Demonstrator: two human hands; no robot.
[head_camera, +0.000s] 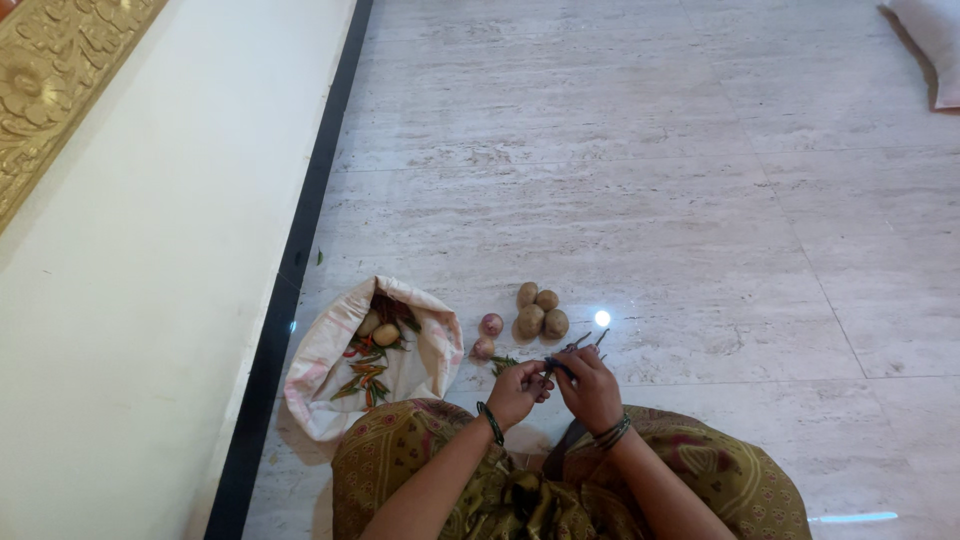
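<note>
Head view shows both hands meeting over the polished marble floor (620, 200). Left hand (515, 392) and right hand (590, 388) pinch thin dark chillies (560, 366), too small to make out clearly. Four rough brown potatoes (538, 312) cluster just beyond, two small onions (488, 335) beside them. A crumpled cloth bag (330, 370) spills chillies near the wall's black skirting.

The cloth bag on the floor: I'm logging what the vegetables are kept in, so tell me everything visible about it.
The cloth bag is a pale, cream-coloured sack of soft, crumpled fabric. It lies slumped on the marble floor beside the dark skirting strip, its mouth open and rolled back. Inside show red and green chillies and two potatoes. Its lower edge meets the person's patterned garment. Neither hand touches it.
</note>
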